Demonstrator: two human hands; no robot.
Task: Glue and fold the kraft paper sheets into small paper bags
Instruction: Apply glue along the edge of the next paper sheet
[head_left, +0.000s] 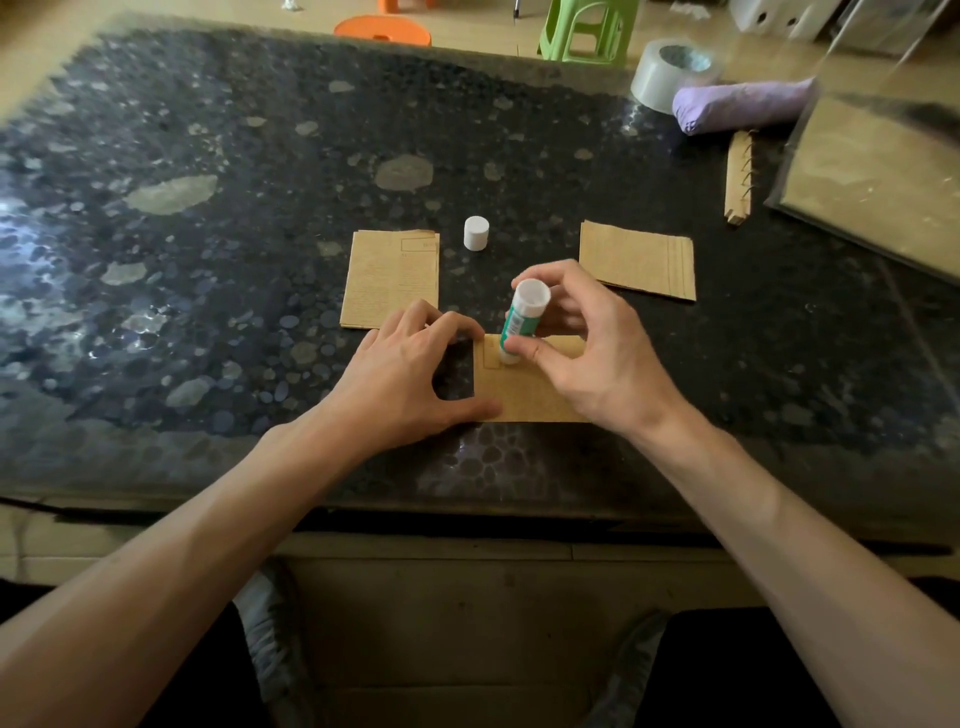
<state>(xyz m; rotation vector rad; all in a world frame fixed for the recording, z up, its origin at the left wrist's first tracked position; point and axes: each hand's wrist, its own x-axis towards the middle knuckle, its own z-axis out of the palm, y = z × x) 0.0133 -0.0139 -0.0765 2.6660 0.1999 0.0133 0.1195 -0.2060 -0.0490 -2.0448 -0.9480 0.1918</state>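
A small kraft paper sheet (519, 395) lies on the dark table in front of me. My right hand (587, 353) grips a green and white glue stick (522, 319), its tip pressed down on the sheet's upper left part. My left hand (410, 374) rests on the table, thumb on the sheet's lower left corner and fingertips at its upper left edge. The glue stick's white cap (476, 233) stands upright farther back. A printed kraft sheet (389, 278) lies to the left and a stack of kraft pieces (636, 260) to the right.
The pebble-patterned table (208, 260) runs wide to the left. At the back right sit a roll of clear tape (665, 73), a purple rolled bundle (743, 104), a torn spiral-bound strip (738, 176) and a kraft-covered pad (872, 176). Orange (382, 28) and green (587, 31) stools stand behind.
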